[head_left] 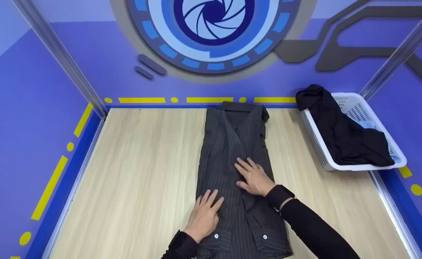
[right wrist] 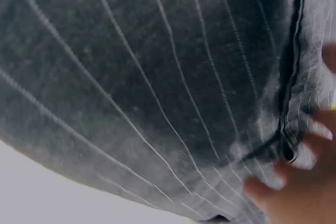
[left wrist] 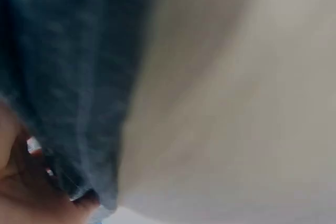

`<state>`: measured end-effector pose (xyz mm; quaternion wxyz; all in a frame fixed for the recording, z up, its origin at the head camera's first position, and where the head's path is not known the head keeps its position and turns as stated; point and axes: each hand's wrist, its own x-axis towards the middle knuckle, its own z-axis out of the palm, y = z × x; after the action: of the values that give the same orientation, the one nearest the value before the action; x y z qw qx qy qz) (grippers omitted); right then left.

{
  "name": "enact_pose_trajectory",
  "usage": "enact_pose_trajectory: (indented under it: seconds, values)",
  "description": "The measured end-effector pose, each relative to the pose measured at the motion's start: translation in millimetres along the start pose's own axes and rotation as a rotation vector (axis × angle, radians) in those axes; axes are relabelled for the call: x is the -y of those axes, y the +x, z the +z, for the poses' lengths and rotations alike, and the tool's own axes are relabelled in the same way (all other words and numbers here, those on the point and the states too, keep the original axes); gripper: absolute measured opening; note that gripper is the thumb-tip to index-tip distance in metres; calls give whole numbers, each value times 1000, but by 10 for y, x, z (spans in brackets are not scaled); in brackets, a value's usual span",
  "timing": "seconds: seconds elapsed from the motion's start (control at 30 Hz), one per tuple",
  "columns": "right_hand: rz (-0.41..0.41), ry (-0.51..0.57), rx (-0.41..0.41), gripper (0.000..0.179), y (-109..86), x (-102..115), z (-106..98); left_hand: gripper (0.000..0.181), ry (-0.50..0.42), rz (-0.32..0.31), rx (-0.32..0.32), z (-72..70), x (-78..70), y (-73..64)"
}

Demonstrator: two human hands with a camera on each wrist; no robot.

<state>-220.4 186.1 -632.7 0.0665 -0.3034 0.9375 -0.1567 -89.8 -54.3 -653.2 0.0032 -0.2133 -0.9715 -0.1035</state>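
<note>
A dark grey pinstriped shirt (head_left: pixel 219 151) lies lengthwise on the table, folded narrow, with its collar end at the back. Both cuffs, each with a white button, lie near the front. My left hand (head_left: pixel 203 216) rests flat on the shirt's left edge, just above the left cuff (head_left: pixel 216 241). Higher up and to the right, my right hand (head_left: pixel 255 178) lies with spread fingers on the shirt's right half. The right wrist view shows the striped cloth (right wrist: pixel 157 87) close up beside the fingers. In the left wrist view the shirt's edge (left wrist: pixel 79 77) runs beside the pale tabletop.
At the back right stands a white plastic basket (head_left: pixel 367 167) with a black garment (head_left: pixel 347 140) draped over its rim and something light blue inside. Wood-grain tabletop (head_left: pixel 142 162) extends left of the shirt. Blue-purple panels (head_left: pixel 77 54) enclose the table at the back and sides.
</note>
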Motion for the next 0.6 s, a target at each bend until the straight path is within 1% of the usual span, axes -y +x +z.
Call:
enact_pose_trajectory:
  seconds: [0.07, 0.1, 0.17, 0.23, 0.3, 0.37, 0.4, 0.47, 0.5, 0.53, 0.6]
  values:
    - [19, 40, 75, 69, -7, -15, 27, 54, -13, -21, 48, -21, 6, -2]
    - [19, 52, 89, 68, -24, -16, 29, 53, -18, -23, 57, -33, 7, -1]
    - [3, 42, 72, 66, -95, -10, 20, 52, -12, -7, 43, -55, -1, -22]
    - [-42, 15, 25, 62, -214, 10, -11, 47, -2, 36, -2, -89, 3, -60]
    - [-114, -15, -15, 52, -378, 39, -45, 36, 7, 96, -46, -136, 15, -119]
    - [-195, -35, -17, 41, -553, 60, -59, 25, 5, 166, -82, -188, 31, -186]
    - [-234, -28, -6, 37, -638, 67, -59, 22, -8, 198, -83, -208, 36, -217]
    - [-297, -1, 42, 32, -788, 75, -48, 21, -40, 248, -50, -225, 43, -272]
    - [-312, 16, 73, 31, -853, 77, -38, 21, -60, 265, -26, -220, 44, -294]
    - [-318, 25, 98, 31, -911, 76, -23, 23, -87, 271, 5, -209, 43, -311]
    - [-313, 43, 136, 35, -997, 68, 4, 34, -125, 262, 56, -166, 43, -333]
